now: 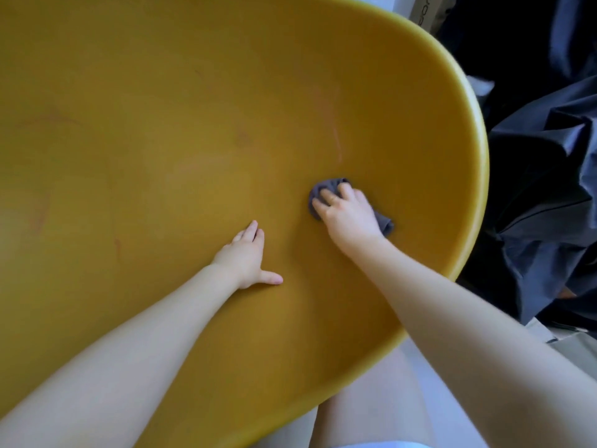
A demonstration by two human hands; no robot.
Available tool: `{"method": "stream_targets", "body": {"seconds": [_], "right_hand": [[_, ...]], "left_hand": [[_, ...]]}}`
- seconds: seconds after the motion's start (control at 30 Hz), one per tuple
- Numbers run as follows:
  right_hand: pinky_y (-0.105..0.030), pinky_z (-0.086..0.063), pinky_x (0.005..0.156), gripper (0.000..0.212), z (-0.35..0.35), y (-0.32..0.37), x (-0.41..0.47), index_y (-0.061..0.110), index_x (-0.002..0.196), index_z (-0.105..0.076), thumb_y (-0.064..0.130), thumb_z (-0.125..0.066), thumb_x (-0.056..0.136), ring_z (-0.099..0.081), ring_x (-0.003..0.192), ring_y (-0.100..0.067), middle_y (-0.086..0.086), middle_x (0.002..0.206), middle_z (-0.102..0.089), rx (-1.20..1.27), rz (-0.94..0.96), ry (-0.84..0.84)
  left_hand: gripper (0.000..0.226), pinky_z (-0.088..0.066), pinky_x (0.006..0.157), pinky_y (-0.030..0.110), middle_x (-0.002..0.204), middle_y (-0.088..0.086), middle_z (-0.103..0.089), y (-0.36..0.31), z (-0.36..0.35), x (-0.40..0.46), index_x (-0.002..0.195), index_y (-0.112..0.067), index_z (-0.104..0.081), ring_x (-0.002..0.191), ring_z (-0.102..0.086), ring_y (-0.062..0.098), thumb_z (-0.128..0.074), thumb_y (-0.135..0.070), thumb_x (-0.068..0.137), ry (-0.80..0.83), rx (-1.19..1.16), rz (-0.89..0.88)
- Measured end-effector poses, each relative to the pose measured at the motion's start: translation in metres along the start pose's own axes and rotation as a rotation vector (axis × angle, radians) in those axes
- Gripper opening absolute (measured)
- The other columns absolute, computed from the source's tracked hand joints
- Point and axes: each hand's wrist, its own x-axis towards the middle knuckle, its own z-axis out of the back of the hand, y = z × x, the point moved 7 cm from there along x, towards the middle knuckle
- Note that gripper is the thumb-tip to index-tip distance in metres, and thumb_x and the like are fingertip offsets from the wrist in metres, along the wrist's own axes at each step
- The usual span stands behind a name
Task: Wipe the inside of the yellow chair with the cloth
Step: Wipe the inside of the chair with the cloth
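The yellow chair (181,130) fills most of the head view, its smooth inner shell curving up to a rounded rim on the right. My right hand (347,212) presses a small grey cloth (326,185) flat against the inside of the shell, right of centre; the cloth shows above the fingers and behind the wrist. My left hand (247,258) lies flat on the shell a little lower and to the left, fingers spread, holding nothing. Faint reddish streaks mark the yellow surface above the cloth and at the far left.
Dark blue fabric (546,189) is piled just beyond the chair's right rim. A cardboard box (426,11) stands at the top right. My bare legs (365,412) show below the chair's near edge, over a pale floor.
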Motion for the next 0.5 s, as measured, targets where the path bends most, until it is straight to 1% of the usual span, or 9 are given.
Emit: {"method": "stream_targets", "body": {"seconds": [0.07, 0.13, 0.17, 0.27, 0.3, 0.37, 0.43, 0.47, 0.5], "right_hand": [[-0.042, -0.029, 0.097, 0.044, 0.014, -0.025, 0.014, 0.004, 0.137, -0.038, 0.011, -0.023, 0.096, -0.032, 0.126, -0.038, -0.018, 0.145, -0.034, -0.065, -0.022, -0.090], [-0.045, -0.035, 0.092, 0.050, 0.036, -0.047, 0.027, -0.002, 0.131, -0.046, 0.011, -0.020, 0.090, -0.041, 0.120, -0.043, -0.025, 0.137, -0.044, -0.107, -0.089, -0.217], [-0.046, -0.034, 0.093, 0.049, 0.045, -0.056, 0.032, -0.003, 0.132, -0.045, 0.010, -0.021, 0.091, -0.039, 0.121, -0.043, -0.025, 0.137, -0.043, -0.112, -0.134, -0.255], [-0.046, -0.020, 0.101, 0.043, 0.049, -0.072, 0.052, 0.001, 0.141, -0.029, 0.008, -0.026, 0.099, -0.021, 0.133, -0.039, -0.020, 0.149, -0.026, -0.048, -0.241, -0.270], [-0.045, -0.018, 0.101, 0.043, 0.046, -0.070, 0.056, 0.001, 0.141, -0.030, 0.008, -0.027, 0.099, -0.019, 0.134, -0.039, -0.018, 0.150, -0.025, -0.019, -0.260, -0.266], [-0.046, -0.031, 0.094, 0.039, 0.034, -0.050, 0.061, -0.004, 0.128, -0.049, 0.003, -0.034, 0.093, -0.036, 0.124, -0.047, -0.024, 0.139, -0.042, 0.030, -0.220, -0.296], [-0.047, -0.045, 0.077, 0.038, 0.016, -0.022, 0.062, -0.004, 0.105, -0.066, 0.005, -0.039, 0.081, -0.055, 0.100, -0.052, -0.026, 0.117, -0.061, 0.163, -0.145, -0.333], [-0.047, -0.045, 0.077, 0.039, 0.008, -0.005, 0.060, -0.002, 0.105, -0.067, 0.006, -0.039, 0.079, -0.055, 0.100, -0.051, -0.025, 0.117, -0.062, 0.208, -0.114, -0.310], [-0.047, -0.041, 0.084, 0.039, -0.001, 0.011, 0.061, 0.000, 0.114, -0.062, 0.003, -0.040, 0.082, -0.049, 0.109, -0.049, -0.023, 0.127, -0.056, 0.199, -0.088, -0.211]], "left_hand": [[0.102, -0.017, 0.115, 0.035, 0.158, 0.003, 0.006, 0.003, 0.008, 0.004, 0.150, -0.010, -0.001, 0.145, -0.003, 0.021, -0.057, -0.060, 0.081, -0.039, 0.006, -0.015], [0.103, -0.011, 0.116, 0.032, 0.158, 0.004, 0.006, 0.006, 0.019, 0.008, 0.150, -0.010, 0.004, 0.146, -0.001, 0.019, -0.055, -0.059, 0.082, -0.106, 0.043, -0.030], [0.104, -0.007, 0.116, 0.031, 0.158, 0.005, 0.008, 0.009, 0.025, 0.011, 0.150, -0.009, 0.006, 0.146, 0.001, 0.018, -0.055, -0.060, 0.082, -0.144, 0.074, -0.031], [0.111, 0.000, 0.117, 0.031, 0.157, 0.008, 0.016, 0.018, 0.041, 0.021, 0.148, -0.007, 0.010, 0.145, 0.009, 0.019, -0.059, -0.060, 0.079, -0.222, 0.191, -0.016], [0.115, 0.000, 0.117, 0.032, 0.156, 0.009, 0.018, 0.021, 0.045, 0.025, 0.148, -0.006, 0.011, 0.145, 0.010, 0.020, -0.061, -0.060, 0.077, -0.236, 0.236, -0.002], [0.124, 0.001, 0.117, 0.034, 0.155, 0.013, 0.021, 0.025, 0.050, 0.033, 0.147, -0.003, 0.012, 0.145, 0.013, 0.023, -0.063, -0.065, 0.071, -0.247, 0.317, 0.033], [0.132, 0.001, 0.117, 0.035, 0.154, 0.016, 0.022, 0.030, 0.052, 0.039, 0.147, -0.001, 0.013, 0.144, 0.014, 0.025, -0.064, -0.070, 0.064, -0.236, 0.338, 0.072], [0.135, 0.001, 0.117, 0.035, 0.154, 0.016, 0.022, 0.034, 0.051, 0.041, 0.147, -0.001, 0.013, 0.144, 0.014, 0.025, -0.064, -0.072, 0.062, -0.223, 0.322, 0.092], [0.136, 0.001, 0.117, 0.035, 0.154, 0.015, 0.022, 0.039, 0.050, 0.043, 0.147, -0.001, 0.013, 0.144, 0.013, 0.025, -0.064, -0.074, 0.061, -0.208, 0.294, 0.113]]}}
